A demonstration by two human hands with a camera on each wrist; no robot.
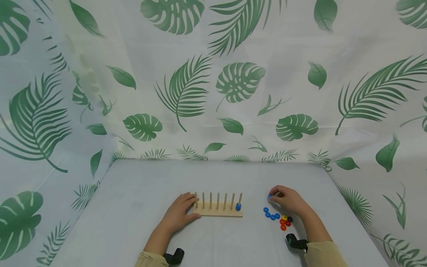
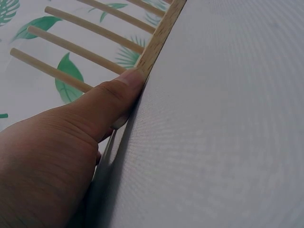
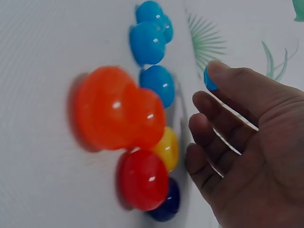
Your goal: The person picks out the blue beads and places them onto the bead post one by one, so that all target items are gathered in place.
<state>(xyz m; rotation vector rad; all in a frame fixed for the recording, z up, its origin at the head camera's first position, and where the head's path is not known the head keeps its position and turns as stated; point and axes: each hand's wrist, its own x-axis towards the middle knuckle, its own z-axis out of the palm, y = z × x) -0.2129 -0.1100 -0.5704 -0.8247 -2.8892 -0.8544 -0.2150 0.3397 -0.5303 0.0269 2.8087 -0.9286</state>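
Bead pile (image 1: 279, 218): blue, red, yellow, dark, on the table (image 1: 133, 207) just before your right hand (image 1: 289, 200).
Right hand: fingertips pinch one blue bead (image 1: 269, 195).
Left hand (image 1: 178, 213): fingers straight, thumb (image 2: 107, 102) pressing peg board (image 1: 217, 210) end.
Far-right peg: one blue ring (image 1: 238, 206).

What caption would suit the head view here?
Left hand steadies a wooden peg board while right hand pinches a blue bead above loose beads.
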